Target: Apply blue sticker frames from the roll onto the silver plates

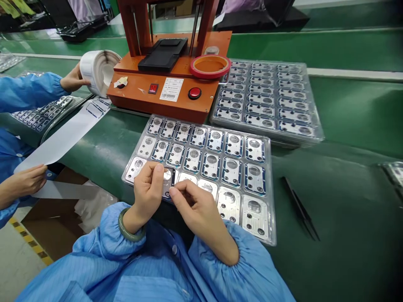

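Observation:
My left hand [147,193] grips a small flat metal plate [168,181] with a dark edge, thumb on its face. Fingertips of my right hand [197,203] pinch at the plate's right edge; whether anything small is between them is hidden. Both hands are over the near left part of a clear plastic tray [272,201]. Silvery plates with round windows sit in its pockets. Those in the two far rows mostly show blue-black borders, while the visible near-row plates look plain silver.
An orange press [141,98] stands behind the tray, with a red tape roll [210,67] on it. Stacked trays [267,100] lie at back right, black tweezers [300,209] at right. On the left, a co-worker's hands [25,182] hold a white strip and label roll [94,71].

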